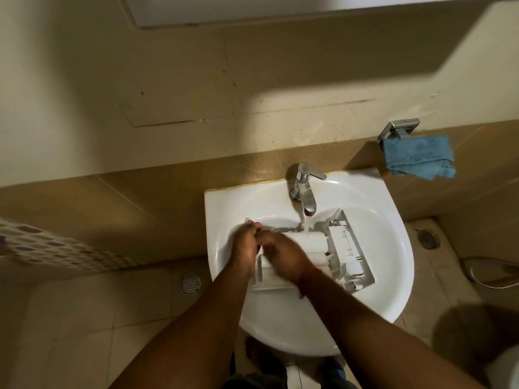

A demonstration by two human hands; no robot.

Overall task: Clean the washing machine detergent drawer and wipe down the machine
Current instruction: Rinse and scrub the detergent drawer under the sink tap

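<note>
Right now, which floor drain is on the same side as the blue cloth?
The drain right of the sink, on the floor below the blue cloth. The other drain lies left of the sink, under the counter.

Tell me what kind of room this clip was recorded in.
Most likely a bathroom: a white wall-mounted sink with a chrome faucet, tiled floor with a round floor drain, and a blue cloth hanging beside the sink.

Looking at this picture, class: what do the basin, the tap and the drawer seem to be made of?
Basin: probably glazed ceramic, white and glossy, with soft reflections.
Tap: polished, chrome-like metal, with mirror highlights.
Drawer: likely moulded plastic, matt grey-white, with thin ribs and partitions.
</note>
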